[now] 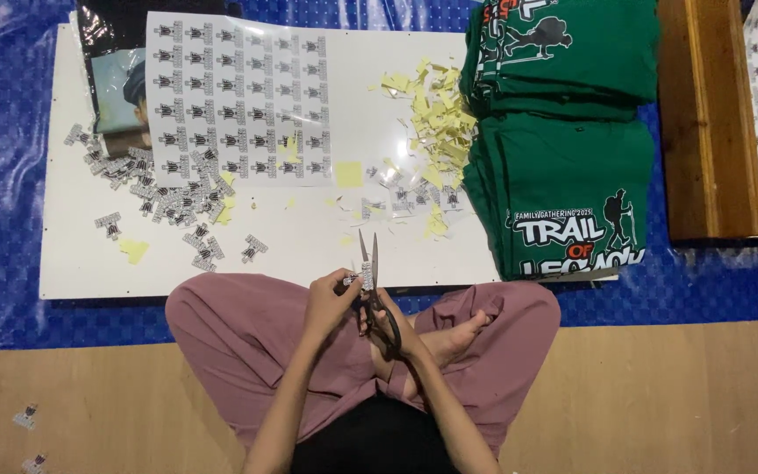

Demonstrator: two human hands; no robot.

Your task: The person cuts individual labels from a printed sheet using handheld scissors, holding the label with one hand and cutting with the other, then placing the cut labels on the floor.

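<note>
Bottom centre of frame: person sits cross-legged in mauve trousers [239, 342], bare foot [458, 338] showing at centre-right. Left hand [331, 303] pinches a small printed label strip [363, 276] between thumb & fingers, grip narrow, closed on the strip. Right hand [389, 326] is wrapped through the handles of the scissors [370, 281], closed on them.

Scissors: dark handles, pale metal blades, blades parted in a slim V w/ the strip between them. Long axis runs near vertical in frame, tips pointing up toward the white board [309, 250], handles down toward the person. They sit just above the knees, at the board's lower edge, centre frame.

No real containers; the board serves as the work surface. On it, left-centre: loose pile of cut labels [164, 197], a few strays nearby. Above that, upper-left-centre: uncut label sheet [239, 110] w/ rows of small dark figures, overlapping a dark picture [120, 88] at the upper left. Upper centre: heap of pale yellow paper scraps [436, 118]. Right of it: two stacks of folded green shirts [563, 167] w/ white & red print, one behind the other.

Far right: wooden plank [704, 118], upright in frame. Blue tarp [2, 175] lies under everything; bare wood floor [660, 404] along the bottom.
</note>
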